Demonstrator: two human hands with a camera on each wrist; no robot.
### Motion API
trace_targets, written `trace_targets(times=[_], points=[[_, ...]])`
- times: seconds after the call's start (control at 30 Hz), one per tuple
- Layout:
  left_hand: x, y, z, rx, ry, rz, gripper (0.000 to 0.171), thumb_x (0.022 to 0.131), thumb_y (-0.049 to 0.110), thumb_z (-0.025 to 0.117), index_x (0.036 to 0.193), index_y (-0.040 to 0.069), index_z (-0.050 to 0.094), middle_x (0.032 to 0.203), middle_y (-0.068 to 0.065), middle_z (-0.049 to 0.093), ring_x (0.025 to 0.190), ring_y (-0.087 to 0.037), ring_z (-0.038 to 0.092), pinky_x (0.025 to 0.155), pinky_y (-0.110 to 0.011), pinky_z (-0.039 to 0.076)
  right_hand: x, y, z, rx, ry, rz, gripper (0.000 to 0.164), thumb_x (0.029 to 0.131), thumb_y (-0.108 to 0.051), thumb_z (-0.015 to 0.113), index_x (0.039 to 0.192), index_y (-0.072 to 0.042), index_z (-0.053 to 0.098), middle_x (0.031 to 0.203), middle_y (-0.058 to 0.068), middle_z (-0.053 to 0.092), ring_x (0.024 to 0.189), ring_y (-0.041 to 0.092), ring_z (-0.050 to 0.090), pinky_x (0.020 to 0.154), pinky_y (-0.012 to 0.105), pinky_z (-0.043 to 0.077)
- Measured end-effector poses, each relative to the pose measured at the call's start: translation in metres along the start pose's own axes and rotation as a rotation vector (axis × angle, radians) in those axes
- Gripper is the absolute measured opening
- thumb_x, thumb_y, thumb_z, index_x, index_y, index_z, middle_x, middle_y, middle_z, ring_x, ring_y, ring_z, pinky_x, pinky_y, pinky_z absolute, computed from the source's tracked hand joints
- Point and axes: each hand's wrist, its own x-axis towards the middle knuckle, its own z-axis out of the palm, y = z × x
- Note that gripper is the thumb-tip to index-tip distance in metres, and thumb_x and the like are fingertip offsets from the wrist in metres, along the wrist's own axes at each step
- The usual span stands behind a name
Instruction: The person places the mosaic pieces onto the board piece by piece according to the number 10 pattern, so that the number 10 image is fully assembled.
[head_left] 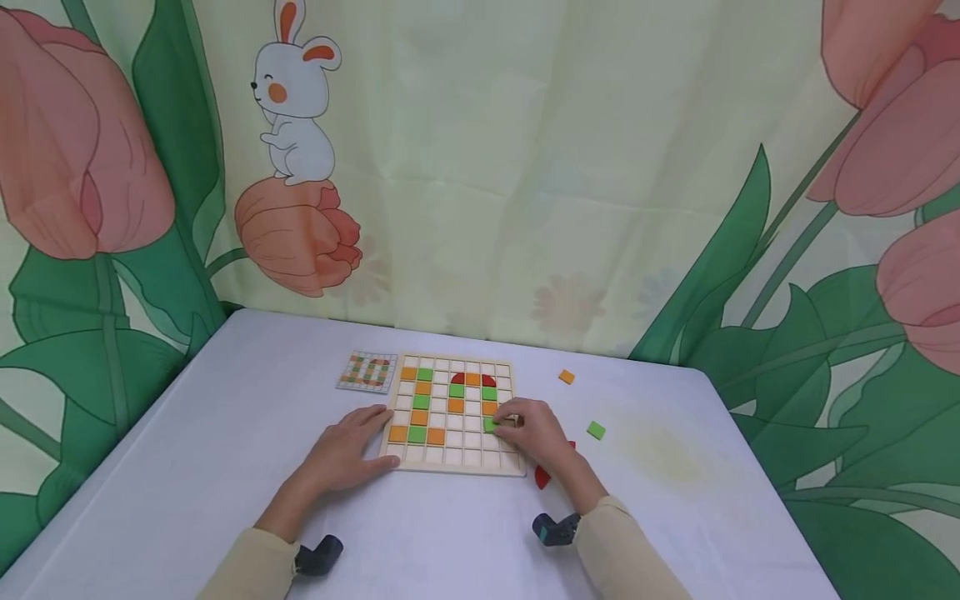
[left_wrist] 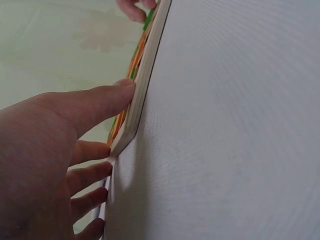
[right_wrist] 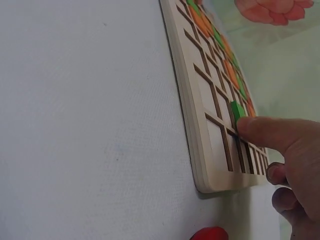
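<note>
A wooden grid board (head_left: pixel 457 472) with orange, green and red pieces in its cells lies on the table. My right hand (head_left: pixel 536 429) is over its right part, thumb and fingers pinching a green square tile (head_left: pixel 490 424). In the right wrist view that green tile (right_wrist: pixel 236 111) stands slightly proud of its cell, the thumb against it. At the board's front left corner, my left hand (head_left: pixel 341 450) rests with its fingers spread. The left thumb (left_wrist: pixel 122 90) touches the front edge of the board, the other fingertips its left side.
A small patterned card (head_left: pixel 367 372) lies left of the board's far corner. To the right are a loose orange tile (head_left: pixel 567 377) and a green one (head_left: pixel 596 430). A red piece (head_left: pixel 542 477) sits partly under my right wrist. Behind the table hangs a printed curtain (head_left: pixel 480 167).
</note>
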Motion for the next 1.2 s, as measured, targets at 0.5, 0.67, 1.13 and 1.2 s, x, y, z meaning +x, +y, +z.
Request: trace_targets(times=[0.5,0.67,1.13,1.2], points=[[0.0,0.004,-0.002,0.016,0.002,-0.003,0.078,0.082,0.048,0.072,0.145,0.012,0.045,0.151,-0.011,0.042,0.14,-0.034,0.038,0.106,-0.06,0.037,0.003,0.0,-0.005,0.041,-0.033,0.013,0.004,0.081,-0.022,0.079,0.083,-0.022,0.075,0.098,-0.007,0.065,0.087,0.015,0.053,0.069,0.022,0.048],[-0.001,0.005,-0.004,0.015,-0.01,-0.012,0.078,0.082,0.048,0.072,0.145,0.011,0.044,0.151,-0.011,0.042,0.14,-0.035,0.037,0.106,-0.06,0.036,0.0,0.002,-0.008,0.049,-0.045,0.026,0.008,0.081,-0.021,0.078,0.088,-0.023,0.075,0.098,-0.007,0.066,0.082,0.015,0.052,0.066,0.023,0.046],[-0.001,0.006,-0.005,0.011,-0.019,-0.013,0.077,0.083,0.047,0.071,0.145,0.01,0.044,0.151,-0.013,0.041,0.14,-0.037,0.036,0.106,-0.062,0.035,-0.018,0.016,-0.03,-0.009,0.025,0.095,0.018,0.081,-0.017,0.078,0.098,-0.021,0.076,0.1,-0.005,0.069,0.073,0.014,0.05,0.06,0.022,0.044],[-0.001,0.005,-0.004,0.009,-0.021,-0.015,0.078,0.083,0.047,0.071,0.145,0.01,0.044,0.151,-0.013,0.041,0.14,-0.037,0.036,0.106,-0.062,0.035,-0.021,0.019,-0.034,-0.014,0.034,0.104,0.018,0.081,-0.016,0.078,0.098,-0.02,0.076,0.1,-0.004,0.069,0.073,0.014,0.05,0.06,0.022,0.044]])
